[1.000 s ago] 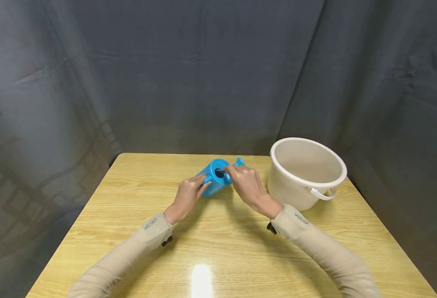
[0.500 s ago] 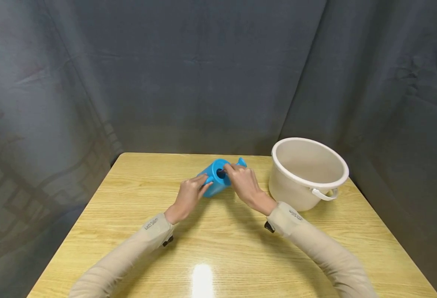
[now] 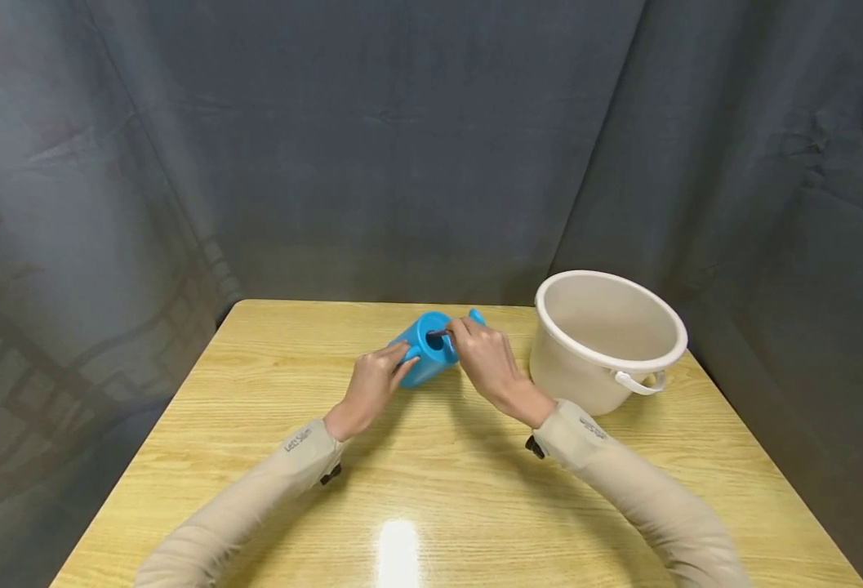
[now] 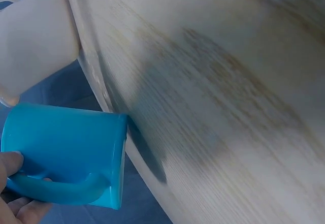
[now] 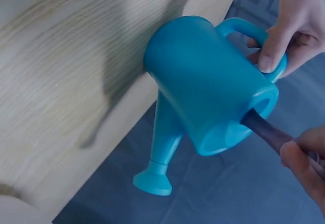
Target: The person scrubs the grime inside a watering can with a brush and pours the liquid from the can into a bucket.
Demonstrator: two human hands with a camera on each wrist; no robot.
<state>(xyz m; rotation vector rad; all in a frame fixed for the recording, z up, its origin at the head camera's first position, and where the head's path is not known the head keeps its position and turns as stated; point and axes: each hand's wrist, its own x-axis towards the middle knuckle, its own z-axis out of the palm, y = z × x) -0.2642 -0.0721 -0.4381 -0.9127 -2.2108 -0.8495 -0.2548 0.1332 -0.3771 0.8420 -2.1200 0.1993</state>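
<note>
A blue watering can (image 3: 425, 372) leans with its open top toward me, above the far middle of the table. My left hand (image 3: 369, 382) grips its handle; thumb and fingers show round the handle (image 5: 246, 27) in the right wrist view. My right hand (image 3: 488, 359) pinches a dark, slender stick-like tool (image 5: 271, 134), whose front end goes into the can's opening. That end is hidden inside, so its kind does not show. The can's spout (image 5: 165, 132) points away to the right, partly behind my right hand in the head view.
A cream bucket (image 3: 565, 369) with a white handle (image 3: 640, 384) stands upright on the wooden table (image 3: 291, 343), just right of my right hand. Dark grey curtains (image 3: 380, 163) hang behind the table and at both sides.
My right hand shifted slightly toward the can, then back out, so more of the dark tool shows now than half a second ago. The left hand and can stay nearly still.
</note>
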